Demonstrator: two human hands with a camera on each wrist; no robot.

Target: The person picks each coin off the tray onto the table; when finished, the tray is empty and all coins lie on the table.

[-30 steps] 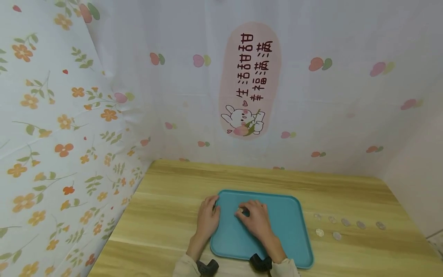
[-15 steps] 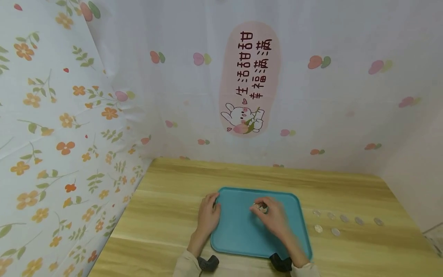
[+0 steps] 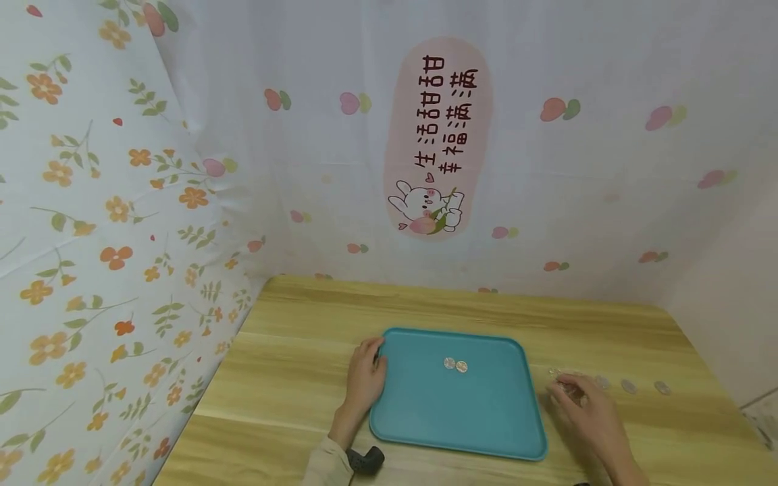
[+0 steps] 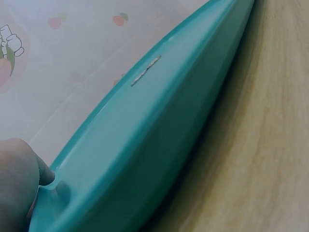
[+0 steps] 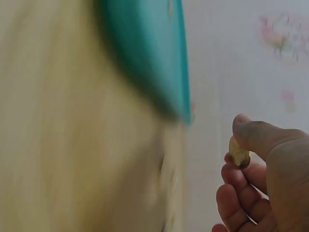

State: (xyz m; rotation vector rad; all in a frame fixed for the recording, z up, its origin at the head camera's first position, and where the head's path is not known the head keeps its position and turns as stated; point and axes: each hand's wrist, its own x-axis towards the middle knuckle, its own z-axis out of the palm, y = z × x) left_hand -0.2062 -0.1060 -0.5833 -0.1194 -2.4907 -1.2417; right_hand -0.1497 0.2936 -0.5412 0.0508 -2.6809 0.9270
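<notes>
My left hand (image 3: 366, 374) grips the left rim of a teal tray (image 3: 425, 418); in the left wrist view its thumb (image 4: 46, 174) hooks over the rim. Side by side on the tray lie two coins (image 3: 450, 363), seen nearly edge-on in the left wrist view. To the right of the tray, my right hand (image 3: 592, 412) is low over the table. In the right wrist view this hand pinches a gold-coloured coin (image 5: 239, 153) between thumb and forefinger, the other fingers curled. Some coins beneath the right hand are hidden.
A loose row of coins (image 3: 629, 386) lies on the wooden table (image 3: 292, 337) right of the tray. A patterned cloth (image 3: 316, 169) hangs behind the table, and a floral one (image 3: 121, 202) at the left. A black wrist strap piece (image 3: 367, 461) shows below the left hand.
My right hand has moved from above the tray to the right, over the coins on the table. Two coins now lie uncovered on the tray. The left hand has stayed at the rim.
</notes>
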